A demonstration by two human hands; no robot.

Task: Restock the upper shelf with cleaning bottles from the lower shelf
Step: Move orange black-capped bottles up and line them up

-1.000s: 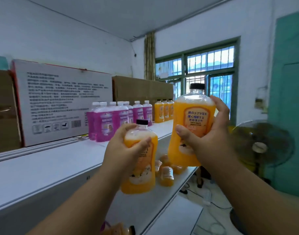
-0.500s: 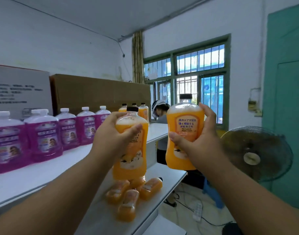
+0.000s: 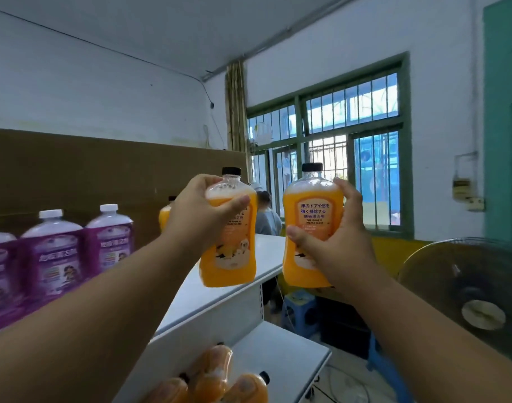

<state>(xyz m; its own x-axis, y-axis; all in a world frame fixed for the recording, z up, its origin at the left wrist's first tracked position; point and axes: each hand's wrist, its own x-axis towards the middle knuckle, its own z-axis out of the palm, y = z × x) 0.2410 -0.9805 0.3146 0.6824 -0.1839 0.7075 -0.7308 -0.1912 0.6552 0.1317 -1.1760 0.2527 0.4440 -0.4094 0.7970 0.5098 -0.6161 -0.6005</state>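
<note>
- Orange bottles are the load: the left-hand orange bottle (image 3: 228, 239) is gripped high on its body by the left hand (image 3: 202, 212), fingers and thumb curled round it, black cap up and the body tilted slightly; it hangs in the air above the upper shelf (image 3: 220, 286).
- Right-hand orange bottle (image 3: 311, 228) is held upright by the right hand (image 3: 339, 242), thumb across the label and fingers wrapped behind; it is just right of the first bottle, apart from it and out past the upper shelf's right end.
- More orange bottles (image 3: 214, 379) lie on their sides on the lower shelf (image 3: 284, 359), near and low in view.
- Purple bottles (image 3: 80, 248) with white caps stand in a row on the upper shelf at the left; another orange bottle (image 3: 164, 216) stands behind the left forearm, mostly hidden.
- Both shelves are white and flat; a brown cardboard box (image 3: 89, 173) stands along the upper shelf's far side.
- Beyond: white walls, a green-framed barred window (image 3: 350, 135), a green door (image 3: 504, 126) at the right edge, a standing fan (image 3: 464, 292) near right, and a blue stool (image 3: 300, 312) on the floor.
- Another person (image 3: 266, 216) is partly seen far off between the two held bottles.
</note>
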